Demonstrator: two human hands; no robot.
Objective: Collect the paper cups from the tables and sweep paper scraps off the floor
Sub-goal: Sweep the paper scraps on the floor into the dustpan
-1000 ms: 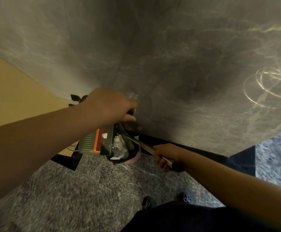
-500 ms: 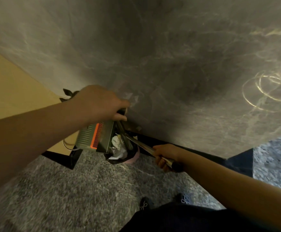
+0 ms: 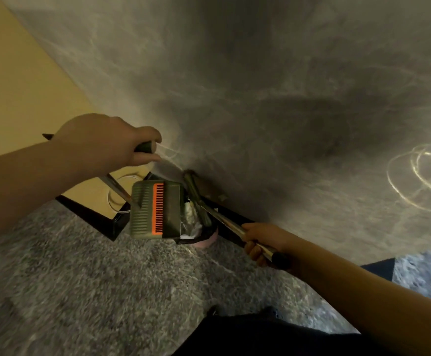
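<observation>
The dustpan [image 3: 156,210] has swung flatter over the bin [image 3: 201,240], probably to tip paper scraps [image 3: 190,214] in. The left hand [image 3: 106,140] grips its handle from above, arm outstretched; the right hand [image 3: 260,242] clasps the broom [image 3: 224,222], angled down into the bin.

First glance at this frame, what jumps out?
The green dustpan with its orange comb strip, centre frame, hangs tipped over a small bin holding white paper scraps, at the foot of the grey marbled wall. The left hand grips the dustpan's handle from above; the right hand grips the metal broom handle, lower right, which angles up toward the bin.
</observation>
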